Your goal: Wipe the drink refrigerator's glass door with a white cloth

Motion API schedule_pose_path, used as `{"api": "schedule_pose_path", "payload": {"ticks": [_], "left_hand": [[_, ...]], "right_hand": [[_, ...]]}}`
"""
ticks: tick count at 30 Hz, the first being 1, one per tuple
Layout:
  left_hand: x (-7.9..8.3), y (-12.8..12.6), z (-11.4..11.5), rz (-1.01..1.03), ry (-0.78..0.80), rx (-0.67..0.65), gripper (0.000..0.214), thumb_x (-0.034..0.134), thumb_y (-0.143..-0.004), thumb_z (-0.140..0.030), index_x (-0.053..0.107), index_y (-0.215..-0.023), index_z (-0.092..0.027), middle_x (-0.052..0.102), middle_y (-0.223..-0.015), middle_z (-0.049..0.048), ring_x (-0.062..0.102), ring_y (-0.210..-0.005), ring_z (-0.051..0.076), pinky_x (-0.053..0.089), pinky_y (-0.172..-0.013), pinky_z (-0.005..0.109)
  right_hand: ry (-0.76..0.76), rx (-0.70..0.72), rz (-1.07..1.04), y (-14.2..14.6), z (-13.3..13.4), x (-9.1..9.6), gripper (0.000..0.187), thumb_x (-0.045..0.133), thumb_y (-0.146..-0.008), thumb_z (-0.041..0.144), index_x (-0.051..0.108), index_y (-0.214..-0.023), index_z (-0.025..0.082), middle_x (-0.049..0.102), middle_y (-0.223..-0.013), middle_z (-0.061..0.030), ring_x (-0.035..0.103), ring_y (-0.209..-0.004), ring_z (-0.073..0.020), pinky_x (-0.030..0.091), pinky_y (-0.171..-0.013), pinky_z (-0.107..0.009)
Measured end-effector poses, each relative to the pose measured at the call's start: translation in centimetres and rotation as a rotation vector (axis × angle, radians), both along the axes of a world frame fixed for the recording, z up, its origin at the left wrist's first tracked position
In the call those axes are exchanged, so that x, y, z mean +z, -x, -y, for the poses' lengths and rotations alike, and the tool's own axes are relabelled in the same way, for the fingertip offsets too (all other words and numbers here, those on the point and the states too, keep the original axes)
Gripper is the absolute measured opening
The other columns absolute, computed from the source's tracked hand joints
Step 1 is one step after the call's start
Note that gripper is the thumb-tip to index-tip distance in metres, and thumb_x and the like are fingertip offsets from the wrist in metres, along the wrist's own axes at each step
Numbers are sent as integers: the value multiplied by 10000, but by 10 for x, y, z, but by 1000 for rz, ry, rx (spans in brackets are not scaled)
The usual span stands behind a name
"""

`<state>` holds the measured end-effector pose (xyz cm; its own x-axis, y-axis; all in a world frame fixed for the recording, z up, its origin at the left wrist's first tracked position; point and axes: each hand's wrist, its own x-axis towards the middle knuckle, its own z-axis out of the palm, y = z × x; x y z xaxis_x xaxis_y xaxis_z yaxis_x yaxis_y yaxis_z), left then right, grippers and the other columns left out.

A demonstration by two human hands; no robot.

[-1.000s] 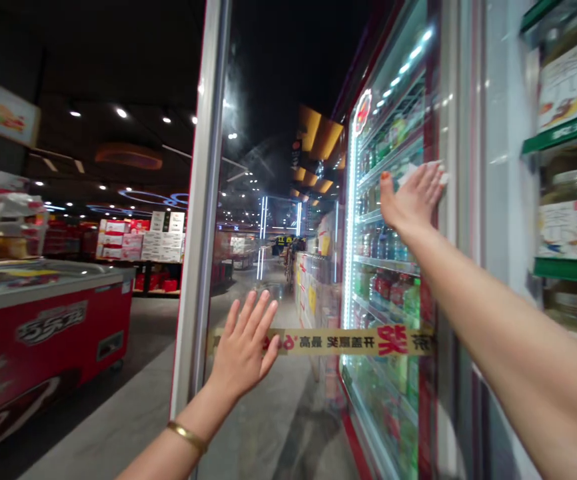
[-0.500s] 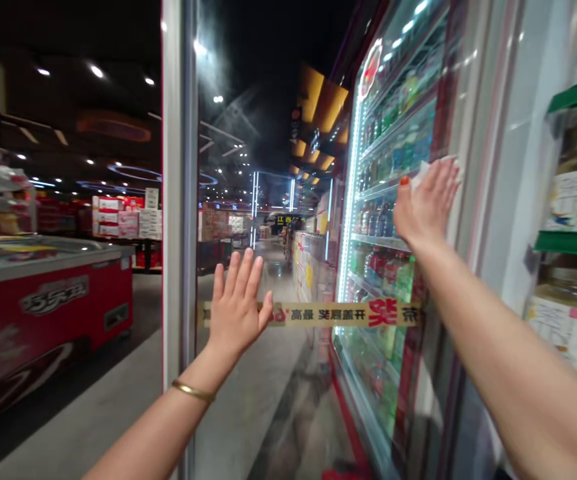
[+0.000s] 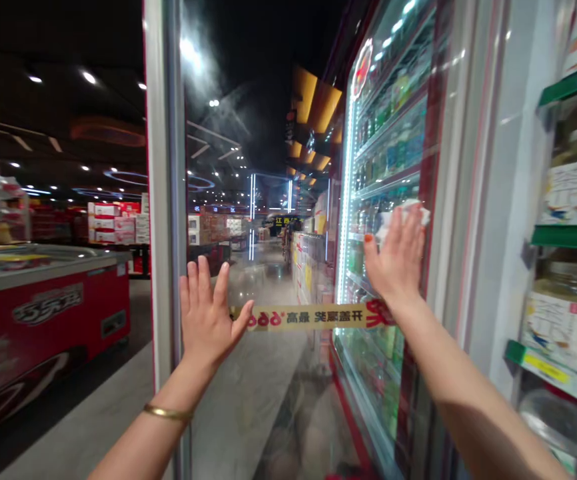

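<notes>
A glass door [image 3: 253, 393] stands in front of me, set in a metal frame [image 3: 156, 167]. My left hand [image 3: 206, 323] lies flat against the glass near the frame, fingers stretched and nothing in it; a gold bangle [image 3: 166, 413] circles that wrist. On the right part of the pane, my right hand [image 3: 399, 260] presses a white tissue or thin cloth [image 3: 384, 228] to the glass, its edges showing past the fingers. Between both hands runs a beige sticker strip [image 3: 313, 317] with mirrored lettering, partly covered by the left thumb and right wrist.
To the right, shelves with green edges [image 3: 573, 237] hold labelled jars [image 3: 563, 323]. A red chest freezer [image 3: 48, 320] stands at the left. Lit drink shelves [image 3: 393, 160] and an aisle [image 3: 268, 273] show in the glass; reflected or behind it, I cannot tell.
My right hand has moved down and left over the glass with the white tissue or thin cloth. My left hand has shifted left, closer to the door frame.
</notes>
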<state>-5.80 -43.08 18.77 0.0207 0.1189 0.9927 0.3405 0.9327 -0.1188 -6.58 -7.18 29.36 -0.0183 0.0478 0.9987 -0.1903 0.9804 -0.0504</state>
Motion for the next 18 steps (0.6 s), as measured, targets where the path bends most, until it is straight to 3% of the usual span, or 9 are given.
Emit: {"api": "schedule_pose_path", "payload": {"ticks": [2,3,5,7,9,11,14,16,18], "left_hand": [[0,3,2,7,-5,-17,900,606,-1057,-484,130,-1794,-286,5,-1880,106,16,-1755,338,80,-1419,607],[-1,4,3,14,-6,-28,866,583,-1069,-458,137,-1793,-294,7,-1881,96,13,-1756,329,76,-1421,607],[0,7,5,23,-3,-50,794,528,-1090,-394,162,-1790,-309,17,-1883,74,9,-1758,305,67,-1425,601],[0,9,7,32,-5,-67,752,488,-1098,-338,187,-1786,-320,30,-1883,57,11,-1758,289,62,-1429,596],[0,11,7,42,-14,-79,748,486,-1092,-321,201,-1784,-328,35,-1883,47,16,-1758,292,58,-1432,600],[0,12,6,56,-26,-86,762,504,-1083,-331,201,-1782,-341,24,-1883,34,15,-1756,302,49,-1434,605],[0,12,2,68,-40,-105,776,516,-1077,-347,190,-1781,-364,1,-1881,8,4,-1755,304,27,-1437,606],[0,11,2,70,-45,-121,790,529,-1072,-356,180,-1781,-372,-7,-1880,-1,-4,-1754,306,20,-1438,611],[0,11,4,73,-34,-120,818,553,-1062,-364,169,-1784,-369,-9,-1882,6,-5,-1755,312,26,-1436,625]], "right_hand": [[153,-12,-4,0,20,-15,860,286,-1133,575,46,-1769,49,58,-1857,-262,8,-1745,-395,213,-1356,-741],[117,-4,1,0,44,-29,873,295,-1132,579,41,-1765,35,81,-1855,-263,0,-1746,-385,210,-1363,-727],[-153,49,20,-3,103,-67,908,350,-1124,596,37,-1768,38,134,-1861,-216,-20,-1752,-328,221,-1395,-638],[-556,150,-6,-6,144,-111,874,391,-1121,588,137,-1769,61,188,-1869,-127,-2,-1754,-255,252,-1415,-476],[-742,190,50,-10,141,-148,824,439,-1120,555,194,-1773,117,209,-1871,-57,25,-1752,-219,273,-1410,-416],[-595,134,132,-12,96,-167,840,450,-1121,537,128,-1788,140,171,-1878,-74,18,-1754,-251,287,-1404,-503],[-46,-25,149,-11,17,-160,857,368,-1138,508,-12,-1784,92,60,-1870,-215,-22,-1750,-357,242,-1363,-714],[222,-78,118,-11,8,-152,841,309,-1144,489,-24,-1773,42,30,-1851,-286,-35,-1744,-397,189,-1347,-772],[258,-56,132,-13,43,-160,869,314,-1139,514,-26,-1769,22,44,-1849,-291,-44,-1744,-395,180,-1356,-760]]}}
